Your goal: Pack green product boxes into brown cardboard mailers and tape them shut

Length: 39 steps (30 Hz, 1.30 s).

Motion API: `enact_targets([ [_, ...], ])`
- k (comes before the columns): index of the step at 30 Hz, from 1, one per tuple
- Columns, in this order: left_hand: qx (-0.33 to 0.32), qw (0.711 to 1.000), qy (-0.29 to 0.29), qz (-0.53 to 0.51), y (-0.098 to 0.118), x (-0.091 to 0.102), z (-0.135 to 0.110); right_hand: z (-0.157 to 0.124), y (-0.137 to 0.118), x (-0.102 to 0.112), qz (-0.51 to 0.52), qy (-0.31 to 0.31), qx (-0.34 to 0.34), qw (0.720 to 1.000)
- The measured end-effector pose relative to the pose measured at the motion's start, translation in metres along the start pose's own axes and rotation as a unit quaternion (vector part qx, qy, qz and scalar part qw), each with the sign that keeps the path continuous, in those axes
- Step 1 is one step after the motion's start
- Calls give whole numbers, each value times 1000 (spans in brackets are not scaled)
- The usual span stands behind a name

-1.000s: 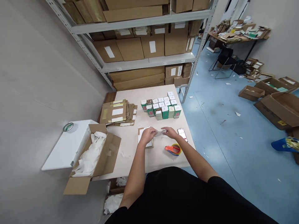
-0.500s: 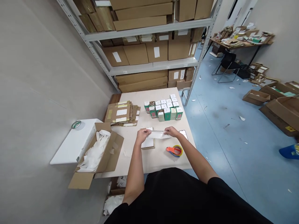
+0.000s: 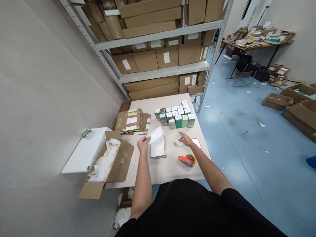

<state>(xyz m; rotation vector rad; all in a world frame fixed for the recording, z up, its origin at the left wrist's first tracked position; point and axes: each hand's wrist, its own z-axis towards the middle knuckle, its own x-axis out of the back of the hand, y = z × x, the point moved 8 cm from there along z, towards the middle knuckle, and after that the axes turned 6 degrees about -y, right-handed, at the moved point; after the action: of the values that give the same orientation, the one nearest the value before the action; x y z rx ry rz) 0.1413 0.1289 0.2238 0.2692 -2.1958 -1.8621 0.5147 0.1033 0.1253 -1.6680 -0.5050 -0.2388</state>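
My left hand (image 3: 143,144) pinches the edge of a white paper sheet (image 3: 157,134), which stands tilted over the far end of a flat white-topped pad or box (image 3: 158,149). My right hand (image 3: 185,139) is to the right, its fingers apart, above a crumpled whitish scrap (image 3: 177,142) that lies partly under it. Near that hand are a phone with a lit white screen (image 3: 197,143) and an orange tape cutter (image 3: 185,160) with a yellow ring beside it. Several green-and-white small boxes (image 3: 178,121) stand in rows beyond both hands.
Flattened cardboard (image 3: 128,121) is stacked at the table's left. An open carton (image 3: 127,161) with white paper stands at the left edge, beside a white surface (image 3: 81,153) carrying a tape roll (image 3: 86,133). A metal shelf (image 3: 160,70) with cartons rises behind the table (image 3: 172,171).
My hands have moved apart. The white sheet, earlier stretched between both, now hangs from my left hand over the pad, and a crumpled scrap is at my right hand.
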Motion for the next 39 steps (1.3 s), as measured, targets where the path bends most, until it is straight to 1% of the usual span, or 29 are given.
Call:
enact_targets([
  [1,19,1000,4,-19,-7,-10,-8,0,-4,-5,-1,4,-6,1000],
  [3,48,998,-12,-39,-20,-32,-23,-5,-13,-13,8,7,-13,1000],
  [6,89,990,-73,-85,-37,-63,-43,-17,-33,-23,59,16,4,998],
  [8,109,981,-123,-105,-44,-81,-54,-25,-47,-32,120,18,12,993],
  [11,117,971,-196,-74,-46,-104,-67,-30,-65,-44,222,20,23,975],
  [14,89,967,-238,-31,-39,-117,-74,-34,-73,-46,285,47,8,957],
  [18,65,966,-246,-42,-27,-121,-73,-43,-79,-40,300,56,2,952],
  [22,51,969,-238,-44,-16,-116,-67,-56,-83,-31,319,67,-2,946],
  [27,19,971,-234,-47,-4,-112,-66,-63,-90,-24,316,70,-8,946],
  [34,1,971,-232,-51,-5,-114,-68,-64,-93,-22,323,87,-22,942],
  [39,11,971,-234,-54,-7,-116,-68,-63,-90,-23,332,90,-30,939],
])
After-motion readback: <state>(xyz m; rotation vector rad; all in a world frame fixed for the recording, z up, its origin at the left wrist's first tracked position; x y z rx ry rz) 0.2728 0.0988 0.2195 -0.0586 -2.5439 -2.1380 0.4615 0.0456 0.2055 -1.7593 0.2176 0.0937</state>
